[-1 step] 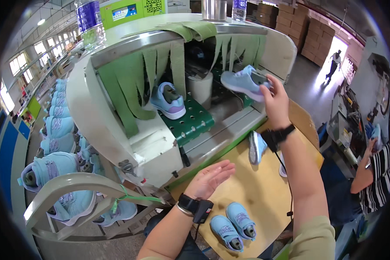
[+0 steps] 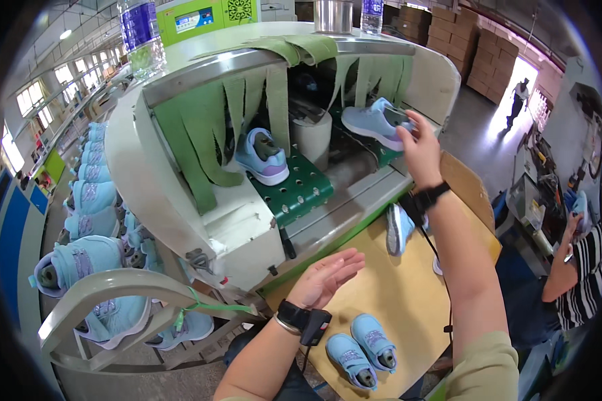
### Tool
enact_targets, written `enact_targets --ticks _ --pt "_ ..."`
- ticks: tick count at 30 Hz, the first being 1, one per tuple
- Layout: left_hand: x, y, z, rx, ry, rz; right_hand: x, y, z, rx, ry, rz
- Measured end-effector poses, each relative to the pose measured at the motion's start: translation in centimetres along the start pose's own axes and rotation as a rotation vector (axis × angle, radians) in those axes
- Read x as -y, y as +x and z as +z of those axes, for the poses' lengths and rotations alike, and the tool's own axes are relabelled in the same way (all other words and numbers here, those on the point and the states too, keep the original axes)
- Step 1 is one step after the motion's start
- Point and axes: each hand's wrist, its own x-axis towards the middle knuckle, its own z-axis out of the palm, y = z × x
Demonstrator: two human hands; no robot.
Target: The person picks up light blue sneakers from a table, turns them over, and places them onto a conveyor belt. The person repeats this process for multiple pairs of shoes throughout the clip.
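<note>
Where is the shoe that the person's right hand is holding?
In the head view, upper right: the right hand holds the blue shoe at the tunnel machine's mouth, above the green belt, right of another shoe.

right hand (image 2: pixel 421 144) raised at the tunnel machine (image 2: pixel 180 167) outlet, fingers closed around the heel end of a light blue shoe (image 2: pixel 374 120), which is held sole down above the green perforated belt (image 2: pixel 294 190). a second light blue shoe with lilac sole (image 2: pixel 264 157) stands on the belt under the green strip curtain (image 2: pixel 214 127). left hand (image 2: pixel 328 277) open, palm up, empty, above the near left edge of the yellow bench (image 2: pixel 388 294). a pair of small blue shoes (image 2: pixel 361 351) sits at the bench's near edge; another shoe (image 2: pixel 398 227) lies on its side at the far edge, beside the machine. rack of blue shoes (image 2: pixel 93 220) to the left. a person in a striped top (image 2: pixel 585 281) at the right.
</note>
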Motion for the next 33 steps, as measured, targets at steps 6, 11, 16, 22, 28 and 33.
enact_targets --ticks 6,11,16,22,28,33 --pt "0.2 0.6 -0.7 -0.03 0.06 -0.032 -3.9 1.3 4.2 0.311 -0.122 -0.017" --pt "0.7 0.2 -1.3 -0.048 0.023 -0.022 -3.9 -9.6 0.8 0.357 -0.166 -0.175" --pt "1.2 0.0 -0.8 -0.061 0.074 -0.026 -9.2 -20.8 -11.1 0.219 -1.003 0.294" --pt "1.6 0.7 -0.1 -0.081 0.123 -0.032 -9.5 -28.5 -17.8 0.349 -0.694 0.384" --pt "2.3 0.3 -0.9 -0.13 0.132 -0.056 -2.9 -35.2 -18.9 0.398 -0.277 0.489" --pt "2.7 0.2 -0.9 -0.116 0.164 -0.068 0.6 -38.1 -18.5 0.467 -0.24 0.512"
